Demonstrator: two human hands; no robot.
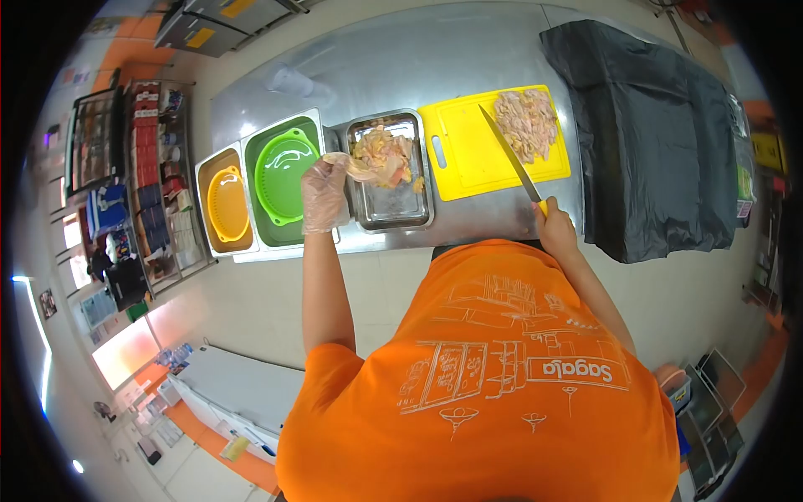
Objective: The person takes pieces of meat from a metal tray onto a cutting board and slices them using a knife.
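My left hand, in a clear plastic glove, pinches a limp piece of raw chicken by one end. That piece hangs over the left side of a steel tray, where more raw chicken is heaped toward the back. A kitchen knife is gripped by its yellow handle in my right hand. Its blade slants forward and left across the yellow cutting board. Cut raw chicken pieces lie piled on the board's right part, beside the blade.
Left of the tray, a green basket and an orange-yellow basket sit in rectangular steel pans. Black plastic sheeting covers something at the right end of the steel table. A translucent container lies at the back left.
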